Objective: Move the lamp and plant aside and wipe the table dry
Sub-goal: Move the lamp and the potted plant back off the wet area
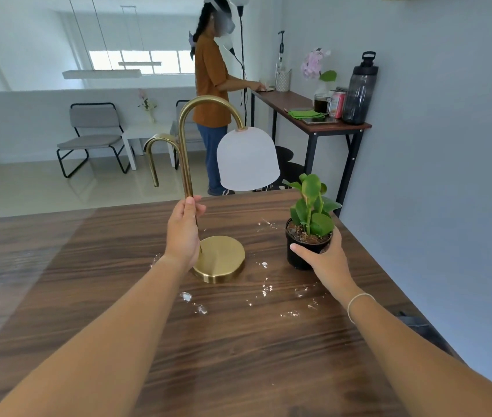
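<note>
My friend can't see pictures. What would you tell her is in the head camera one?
A person's left hand grips the stem of a gold lamp while the right hand holds a small potted plant on a wooden table. Water drops dot the wood around them. Farther back, another person stands at a side table.

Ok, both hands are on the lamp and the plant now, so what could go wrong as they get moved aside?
1. The left hand grips the lamp low on its stem; the glass shade overhangs and could tip it.
2. The right hand holds the plant pot one-handed; tilting may spill soil.
3. Dragging either could smear the water drops across the table.
</note>
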A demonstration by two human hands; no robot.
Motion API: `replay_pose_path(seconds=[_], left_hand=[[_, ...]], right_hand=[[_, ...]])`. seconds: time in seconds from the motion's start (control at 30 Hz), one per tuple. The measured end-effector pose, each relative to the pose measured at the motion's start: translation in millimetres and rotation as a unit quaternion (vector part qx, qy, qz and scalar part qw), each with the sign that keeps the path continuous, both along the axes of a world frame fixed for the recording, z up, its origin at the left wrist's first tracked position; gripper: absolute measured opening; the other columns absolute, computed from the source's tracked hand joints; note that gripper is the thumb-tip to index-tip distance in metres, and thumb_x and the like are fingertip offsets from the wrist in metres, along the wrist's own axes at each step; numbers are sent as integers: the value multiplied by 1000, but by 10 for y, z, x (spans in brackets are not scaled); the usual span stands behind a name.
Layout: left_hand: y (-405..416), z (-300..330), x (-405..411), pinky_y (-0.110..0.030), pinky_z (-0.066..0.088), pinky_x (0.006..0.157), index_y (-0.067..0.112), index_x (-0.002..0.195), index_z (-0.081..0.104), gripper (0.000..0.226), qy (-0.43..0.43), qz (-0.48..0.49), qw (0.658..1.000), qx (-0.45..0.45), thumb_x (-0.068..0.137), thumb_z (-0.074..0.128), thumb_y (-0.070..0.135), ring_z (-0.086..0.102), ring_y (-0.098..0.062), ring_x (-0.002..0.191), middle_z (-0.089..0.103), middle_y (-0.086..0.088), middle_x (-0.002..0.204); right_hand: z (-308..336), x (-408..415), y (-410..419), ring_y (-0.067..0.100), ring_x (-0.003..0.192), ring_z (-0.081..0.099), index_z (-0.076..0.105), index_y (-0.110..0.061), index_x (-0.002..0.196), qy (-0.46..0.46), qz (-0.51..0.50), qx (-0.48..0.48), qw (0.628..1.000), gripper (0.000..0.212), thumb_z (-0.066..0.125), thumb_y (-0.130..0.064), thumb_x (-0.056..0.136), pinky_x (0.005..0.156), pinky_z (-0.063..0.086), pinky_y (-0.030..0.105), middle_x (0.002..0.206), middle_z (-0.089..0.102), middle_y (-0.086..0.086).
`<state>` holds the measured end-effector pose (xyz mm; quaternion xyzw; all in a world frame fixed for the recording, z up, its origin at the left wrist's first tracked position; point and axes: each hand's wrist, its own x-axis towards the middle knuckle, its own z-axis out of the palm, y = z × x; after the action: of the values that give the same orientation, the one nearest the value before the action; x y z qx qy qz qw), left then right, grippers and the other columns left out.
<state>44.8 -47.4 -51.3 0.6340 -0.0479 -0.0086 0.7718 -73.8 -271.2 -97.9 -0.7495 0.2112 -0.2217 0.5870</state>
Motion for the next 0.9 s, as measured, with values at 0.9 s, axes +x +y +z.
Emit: replay_pose_path(seconds=[0.9], left_hand=[[-1520,364,1388,-42,24,117,21,80,56,27,-27,-88,990,-102,97,35,25,49,-13,83,46,3,70]], right_hand=[[182,1415,-1142,13,109,49,37,-20,130,-61,-2,1,998,76,81,-26,68,92,40,25,116,50,-5]])
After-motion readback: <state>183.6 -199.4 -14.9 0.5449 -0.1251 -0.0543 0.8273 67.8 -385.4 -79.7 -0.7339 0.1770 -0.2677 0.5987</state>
